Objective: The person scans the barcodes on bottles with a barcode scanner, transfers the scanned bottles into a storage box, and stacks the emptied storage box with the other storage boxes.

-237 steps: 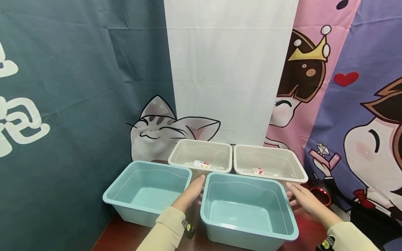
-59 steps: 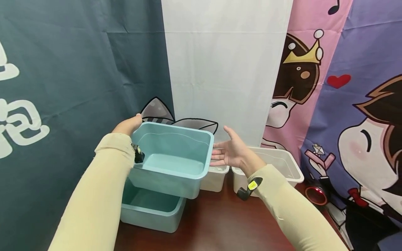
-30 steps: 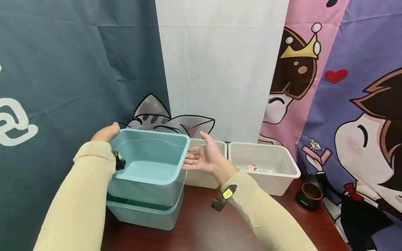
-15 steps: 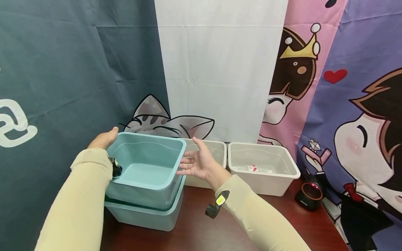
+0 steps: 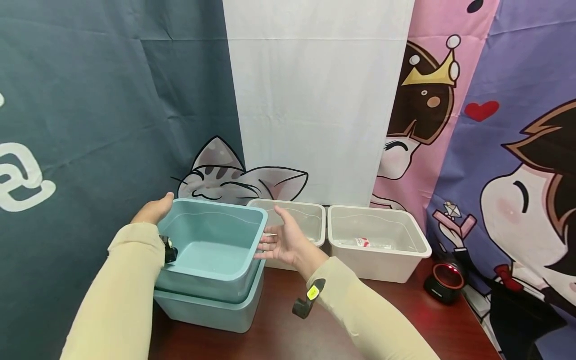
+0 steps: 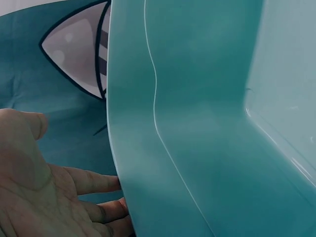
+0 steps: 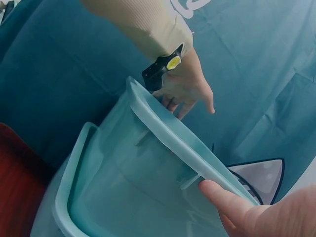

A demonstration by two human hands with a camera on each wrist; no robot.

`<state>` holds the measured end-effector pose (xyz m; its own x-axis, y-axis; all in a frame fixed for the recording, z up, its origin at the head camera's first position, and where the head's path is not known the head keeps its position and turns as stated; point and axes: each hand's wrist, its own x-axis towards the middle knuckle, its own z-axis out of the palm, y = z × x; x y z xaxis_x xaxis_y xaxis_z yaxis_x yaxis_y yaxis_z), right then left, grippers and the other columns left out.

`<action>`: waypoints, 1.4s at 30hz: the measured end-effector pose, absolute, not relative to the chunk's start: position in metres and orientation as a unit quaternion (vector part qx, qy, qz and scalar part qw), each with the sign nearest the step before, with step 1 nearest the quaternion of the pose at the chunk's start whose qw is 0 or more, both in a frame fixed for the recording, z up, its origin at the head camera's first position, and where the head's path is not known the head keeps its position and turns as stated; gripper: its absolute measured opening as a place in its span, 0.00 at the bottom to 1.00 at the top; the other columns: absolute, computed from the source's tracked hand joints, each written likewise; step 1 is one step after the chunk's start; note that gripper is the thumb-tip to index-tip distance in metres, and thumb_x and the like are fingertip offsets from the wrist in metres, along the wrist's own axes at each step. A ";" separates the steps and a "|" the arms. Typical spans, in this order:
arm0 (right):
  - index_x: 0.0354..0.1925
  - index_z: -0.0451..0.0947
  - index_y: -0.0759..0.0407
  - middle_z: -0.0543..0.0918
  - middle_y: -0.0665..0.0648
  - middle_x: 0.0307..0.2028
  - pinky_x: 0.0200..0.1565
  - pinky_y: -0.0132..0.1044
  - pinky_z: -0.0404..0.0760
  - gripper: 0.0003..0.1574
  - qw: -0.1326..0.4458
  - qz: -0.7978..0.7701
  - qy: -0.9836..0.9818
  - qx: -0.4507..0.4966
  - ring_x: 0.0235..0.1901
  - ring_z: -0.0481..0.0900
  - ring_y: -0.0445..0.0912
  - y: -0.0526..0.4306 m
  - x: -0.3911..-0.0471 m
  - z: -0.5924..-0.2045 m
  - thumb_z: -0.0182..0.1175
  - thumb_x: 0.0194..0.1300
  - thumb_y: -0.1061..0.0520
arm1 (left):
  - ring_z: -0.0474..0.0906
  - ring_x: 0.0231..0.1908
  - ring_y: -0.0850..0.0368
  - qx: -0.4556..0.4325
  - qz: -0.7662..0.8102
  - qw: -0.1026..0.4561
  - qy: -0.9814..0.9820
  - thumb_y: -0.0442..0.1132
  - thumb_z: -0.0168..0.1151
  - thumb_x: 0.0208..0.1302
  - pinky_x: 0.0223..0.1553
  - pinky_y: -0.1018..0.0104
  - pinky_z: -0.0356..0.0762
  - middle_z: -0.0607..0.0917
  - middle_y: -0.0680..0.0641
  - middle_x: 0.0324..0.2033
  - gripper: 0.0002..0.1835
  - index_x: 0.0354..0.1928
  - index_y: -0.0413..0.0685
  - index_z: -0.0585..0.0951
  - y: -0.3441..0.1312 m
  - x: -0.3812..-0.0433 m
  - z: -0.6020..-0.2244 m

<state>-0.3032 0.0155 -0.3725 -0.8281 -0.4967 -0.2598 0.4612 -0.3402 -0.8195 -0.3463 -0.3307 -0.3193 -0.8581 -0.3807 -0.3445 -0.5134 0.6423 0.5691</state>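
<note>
A teal plastic bin point(image 5: 216, 222) sits nested inside a second teal bin point(image 5: 202, 310) at the left of the table, its rim standing above the lower one. At its left end my left hand point(image 5: 154, 209) has thumb raised and fingers extended against the outer side under the rim. My right hand point(image 5: 288, 242) is at the opposite end, palm turned up, with straight fingers reaching to the wall below the rim. In the right wrist view, the right thumb point(image 7: 224, 200) lies close by the rim. The upper bin's inside shows bare teal plastic.
Two off-white bins stand behind: one point(image 5: 310, 216) partly hidden by my right hand, the other point(image 5: 378, 265) holding a clear bottle with a red-and-white label point(image 5: 362, 242). A black device with a red ring point(image 5: 445, 282) sits right on the brown table point(image 5: 279, 345). Printed cloth hangs behind.
The teal bin that stood at front right has been lifted and carried left onto the other teal bin. Over the last second it has sunk deeper into it, both hands lowering with it.
</note>
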 end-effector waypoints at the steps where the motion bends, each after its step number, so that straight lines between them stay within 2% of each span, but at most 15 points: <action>1: 0.75 0.46 0.76 0.68 0.69 0.49 0.61 0.68 0.70 0.67 0.292 -0.818 0.495 -0.017 0.58 0.75 0.64 0.015 -0.303 -0.374 0.46 0.67 0.23 | 0.51 0.71 0.23 -0.248 0.341 0.098 0.901 0.70 0.14 0.72 0.69 0.33 0.56 0.47 0.19 0.72 0.54 0.75 0.22 0.42 -0.332 -0.347 -0.322; 7: 0.75 0.46 0.77 0.67 0.70 0.51 0.61 0.68 0.69 0.67 0.296 -0.816 0.496 -0.015 0.61 0.71 0.66 0.013 -0.304 -0.383 0.45 0.67 0.23 | 0.54 0.70 0.22 -0.244 0.332 0.109 0.905 0.70 0.15 0.72 0.68 0.33 0.58 0.49 0.18 0.71 0.55 0.74 0.20 0.44 -0.332 -0.342 -0.329; 11: 0.75 0.45 0.77 0.64 0.73 0.58 0.63 0.68 0.66 0.67 0.302 -0.819 0.488 -0.007 0.66 0.66 0.68 0.012 -0.305 -0.391 0.46 0.67 0.23 | 0.56 0.68 0.23 -0.255 0.331 0.110 0.902 0.71 0.16 0.71 0.67 0.34 0.60 0.52 0.18 0.70 0.55 0.74 0.21 0.46 -0.330 -0.341 -0.336; 15: 0.75 0.46 0.78 0.61 0.76 0.64 0.62 0.68 0.69 0.67 0.301 -0.815 0.496 -0.008 0.68 0.62 0.70 0.010 -0.305 -0.398 0.45 0.67 0.23 | 0.57 0.68 0.24 -0.264 0.329 0.103 0.901 0.72 0.18 0.71 0.67 0.34 0.61 0.52 0.18 0.70 0.56 0.74 0.21 0.47 -0.330 -0.344 -0.347; 25: 0.74 0.48 0.78 0.61 0.78 0.65 0.59 0.67 0.72 0.68 0.298 -0.811 0.503 0.002 0.67 0.65 0.70 0.010 -0.306 -0.413 0.46 0.66 0.21 | 0.56 0.65 0.23 -0.258 0.323 0.084 0.907 0.75 0.20 0.68 0.63 0.30 0.61 0.54 0.17 0.67 0.59 0.73 0.21 0.53 -0.331 -0.345 -0.373; 35: 0.75 0.47 0.77 0.60 0.80 0.67 0.61 0.68 0.70 0.67 0.309 -0.809 0.500 0.002 0.68 0.63 0.72 0.007 -0.308 -0.429 0.43 0.68 0.22 | 0.57 0.65 0.21 -0.244 0.320 0.101 0.910 0.79 0.20 0.64 0.63 0.29 0.61 0.54 0.16 0.67 0.63 0.73 0.20 0.53 -0.334 -0.344 -0.386; 42: 0.74 0.48 0.78 0.65 0.78 0.63 0.60 0.68 0.72 0.66 0.308 -0.807 0.505 0.007 0.64 0.69 0.70 0.006 -0.309 -0.438 0.42 0.69 0.22 | 0.59 0.64 0.21 -0.230 0.321 0.106 0.913 0.78 0.21 0.66 0.63 0.29 0.61 0.56 0.16 0.66 0.62 0.72 0.19 0.53 -0.339 -0.345 -0.398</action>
